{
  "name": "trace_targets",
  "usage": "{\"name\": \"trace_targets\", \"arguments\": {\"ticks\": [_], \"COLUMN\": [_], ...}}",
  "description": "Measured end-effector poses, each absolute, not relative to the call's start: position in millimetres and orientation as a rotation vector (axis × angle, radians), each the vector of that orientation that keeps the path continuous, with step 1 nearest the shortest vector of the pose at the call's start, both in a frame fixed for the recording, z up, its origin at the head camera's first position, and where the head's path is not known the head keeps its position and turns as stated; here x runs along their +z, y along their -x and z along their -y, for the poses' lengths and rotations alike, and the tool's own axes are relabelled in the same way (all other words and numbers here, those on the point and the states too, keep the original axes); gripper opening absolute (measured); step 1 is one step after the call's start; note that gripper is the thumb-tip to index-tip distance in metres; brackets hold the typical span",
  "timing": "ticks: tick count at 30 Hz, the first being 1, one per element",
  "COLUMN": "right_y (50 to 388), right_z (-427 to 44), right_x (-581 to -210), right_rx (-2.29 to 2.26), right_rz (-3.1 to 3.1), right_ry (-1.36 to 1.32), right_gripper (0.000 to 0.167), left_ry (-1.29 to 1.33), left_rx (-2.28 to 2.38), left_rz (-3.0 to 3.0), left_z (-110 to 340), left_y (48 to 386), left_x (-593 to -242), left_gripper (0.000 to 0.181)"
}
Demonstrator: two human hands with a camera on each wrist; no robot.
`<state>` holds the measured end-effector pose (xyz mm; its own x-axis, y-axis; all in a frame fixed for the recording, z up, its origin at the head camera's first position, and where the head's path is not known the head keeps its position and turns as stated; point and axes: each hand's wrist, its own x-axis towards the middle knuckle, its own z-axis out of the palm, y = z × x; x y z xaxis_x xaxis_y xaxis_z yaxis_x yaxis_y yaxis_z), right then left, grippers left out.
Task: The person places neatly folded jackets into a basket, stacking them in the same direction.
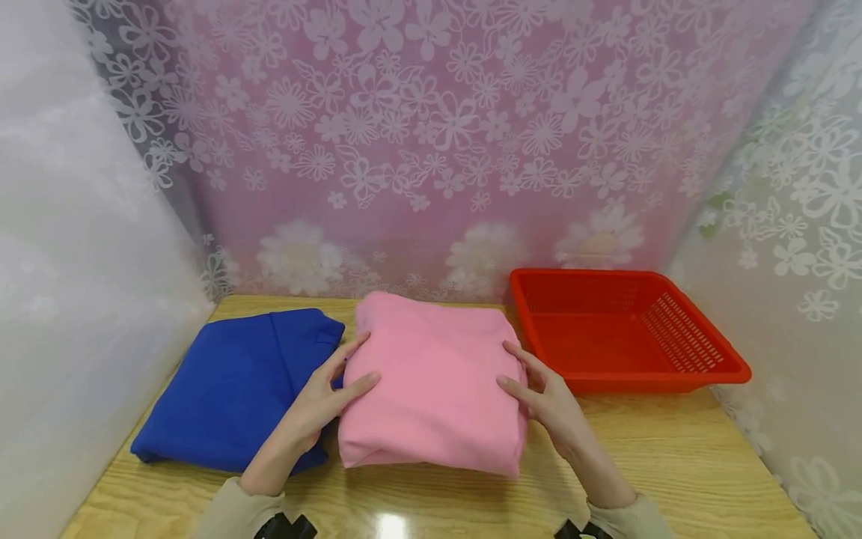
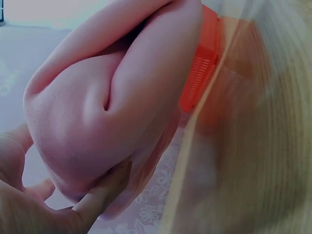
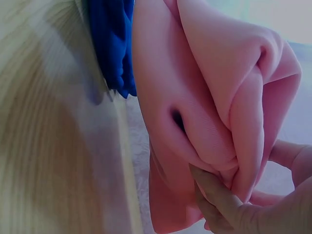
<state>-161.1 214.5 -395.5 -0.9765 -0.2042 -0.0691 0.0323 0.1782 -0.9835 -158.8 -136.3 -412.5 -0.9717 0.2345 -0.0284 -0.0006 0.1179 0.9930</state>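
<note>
"Where's the pink folded cloth (image 1: pixel 431 382)?"
"In the middle, between the two hands, and held just above the desk (image 1: pixel 646 457). Both wrist views show a gap under it."
"And how do the hands sit?"
"The left hand (image 1: pixel 319 400) grips the left side, thumb on the top face, fingers reaching round underneath. The right hand (image 1: pixel 548 397) grasps the right side much the same way."
"Does the cloth look neat?"
"Flat on top, but its near side shows thick, rounded folds."
"What's around it?"
"To the left, a blue folded cloth (image 1: pixel 229 382) lies on the desk, partly behind the left hand. To the right, toward the back, there's a red basket (image 1: pixel 633 382). A flowered curtain (image 1: pixel 444 127) hangs behind everything."
</note>
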Motion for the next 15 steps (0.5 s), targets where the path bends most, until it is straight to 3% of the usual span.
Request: {"name": "trace_targets", "arguments": {"ticks": [15], "right_y": [174], "right_z": [-225], "right_x": [-360], "right_rx": [-1.890], "right_rz": [-2.328], "right_ry": [0.241], "right_gripper": [0.067], "left_ry": [-0.263], "left_rx": [1.937], "left_rz": [-2.301], "left_z": [128], "left_y": [169], "left_x": [-382], "left_gripper": [0.069]}}
